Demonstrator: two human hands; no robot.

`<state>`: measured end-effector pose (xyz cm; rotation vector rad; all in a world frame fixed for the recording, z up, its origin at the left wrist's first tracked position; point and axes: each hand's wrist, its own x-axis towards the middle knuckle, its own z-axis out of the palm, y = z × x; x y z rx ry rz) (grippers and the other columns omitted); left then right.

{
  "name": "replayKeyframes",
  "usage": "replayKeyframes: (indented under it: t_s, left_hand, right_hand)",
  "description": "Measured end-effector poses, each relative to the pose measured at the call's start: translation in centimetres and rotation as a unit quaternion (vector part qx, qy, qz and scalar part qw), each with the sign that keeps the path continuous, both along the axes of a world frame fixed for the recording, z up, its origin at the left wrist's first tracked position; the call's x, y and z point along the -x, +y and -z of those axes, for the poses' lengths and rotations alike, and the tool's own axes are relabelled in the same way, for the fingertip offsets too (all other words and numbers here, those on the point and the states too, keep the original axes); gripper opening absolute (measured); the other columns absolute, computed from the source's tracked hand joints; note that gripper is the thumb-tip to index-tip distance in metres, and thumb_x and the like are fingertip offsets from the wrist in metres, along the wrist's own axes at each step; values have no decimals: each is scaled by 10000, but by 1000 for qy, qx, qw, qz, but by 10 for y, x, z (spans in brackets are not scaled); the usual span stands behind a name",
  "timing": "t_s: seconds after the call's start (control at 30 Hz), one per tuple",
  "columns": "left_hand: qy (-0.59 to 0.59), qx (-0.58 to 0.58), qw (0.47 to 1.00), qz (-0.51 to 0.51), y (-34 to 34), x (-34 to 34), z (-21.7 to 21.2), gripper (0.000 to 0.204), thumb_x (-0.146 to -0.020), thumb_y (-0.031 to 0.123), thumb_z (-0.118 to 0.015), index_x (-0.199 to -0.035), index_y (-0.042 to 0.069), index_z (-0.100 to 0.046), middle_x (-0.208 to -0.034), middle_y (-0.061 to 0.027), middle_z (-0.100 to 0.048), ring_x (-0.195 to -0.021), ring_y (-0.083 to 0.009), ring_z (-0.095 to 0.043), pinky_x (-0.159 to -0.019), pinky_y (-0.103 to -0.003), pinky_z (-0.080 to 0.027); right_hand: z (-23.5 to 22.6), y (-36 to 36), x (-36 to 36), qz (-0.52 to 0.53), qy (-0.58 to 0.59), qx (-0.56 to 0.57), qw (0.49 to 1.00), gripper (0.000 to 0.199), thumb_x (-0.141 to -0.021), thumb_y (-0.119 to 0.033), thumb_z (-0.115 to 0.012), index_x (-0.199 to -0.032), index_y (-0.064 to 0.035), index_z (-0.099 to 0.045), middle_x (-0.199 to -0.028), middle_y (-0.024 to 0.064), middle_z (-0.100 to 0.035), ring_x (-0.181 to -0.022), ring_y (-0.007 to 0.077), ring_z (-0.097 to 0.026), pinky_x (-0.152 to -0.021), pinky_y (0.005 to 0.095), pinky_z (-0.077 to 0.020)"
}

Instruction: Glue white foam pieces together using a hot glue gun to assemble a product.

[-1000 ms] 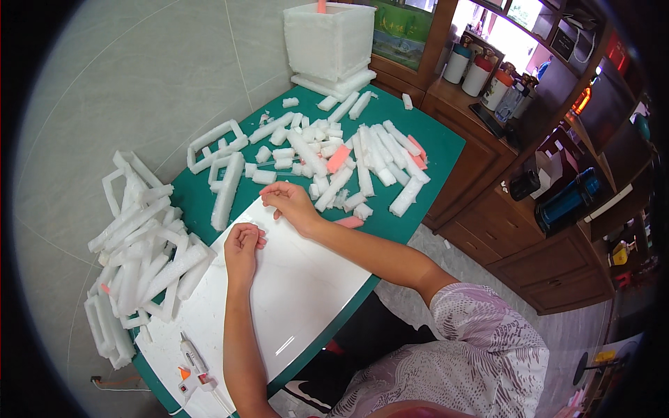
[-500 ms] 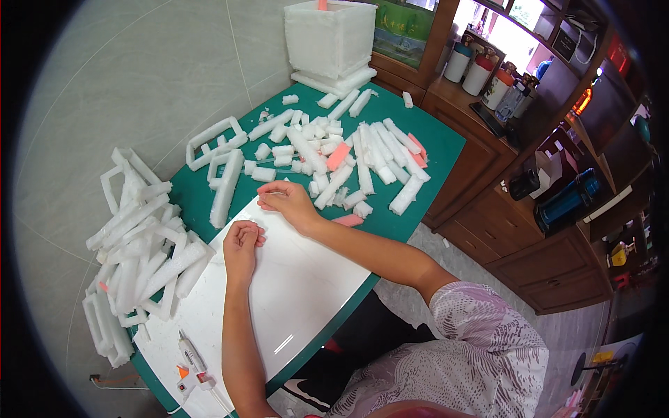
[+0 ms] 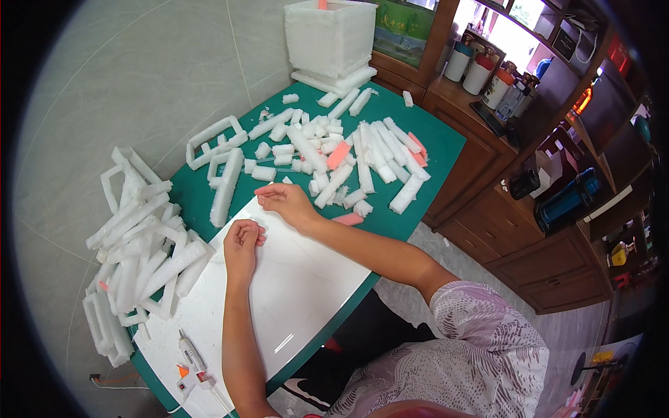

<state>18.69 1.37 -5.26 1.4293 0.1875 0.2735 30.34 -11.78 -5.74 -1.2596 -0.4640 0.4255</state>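
The left hand [image 3: 242, 240] and the right hand [image 3: 287, 204] are sitting close together over a glossy white board [image 3: 313, 272], the right one at about two o'clock from the left. Both are curling narrowly, thumbs near the fingers; whether anything small is being pinched in either, I cannot tell. A long white foam bar [image 3: 227, 188] is lying on the green table [image 3: 442, 139], just beyond the board's edge, between eleven and twelve o'clock from the left hand and between nine and ten from the right. The left hand is staying nearer, with the bar's close end lying just beside it, apart from the fingers. The bar's long axis is running from nearly one o'clock to nearly seven, its close end pointing toward seven. Loose foam pieces [image 3: 304, 146] are spreading from twelve to two o'clock of the right hand, while a pile of foam frames [image 3: 174, 268] is lying at eight o'clock from the left.
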Motion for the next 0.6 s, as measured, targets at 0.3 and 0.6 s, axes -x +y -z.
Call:
replayKeyframes:
  t_s: [0.3,0.6]
  left_hand:
    - [1,-2,1000,-1,1,0,0,74,-930,13,-518,-971,8,-579,-880,-69,-639,-731,-105,-573,-692,-228,-460]
    - [1,2,1000,1,-1,0,-1,75,-931,20,-524,-981,10,-579,-880,-68,-641,-733,-104,-575,-693,-227,-460]
  right_hand:
    - [-2,0,2,-10,30,-6,999,202,-893,-66,-678,-1074,9,-631,-941,67,-670,-867,134,-662,-740,260,-546]
    - [3,1,-2,-2,34,-28,999,176,-914,-91,-671,-1045,20,-629,-953,81,-676,-844,126,-661,-740,247,-546]
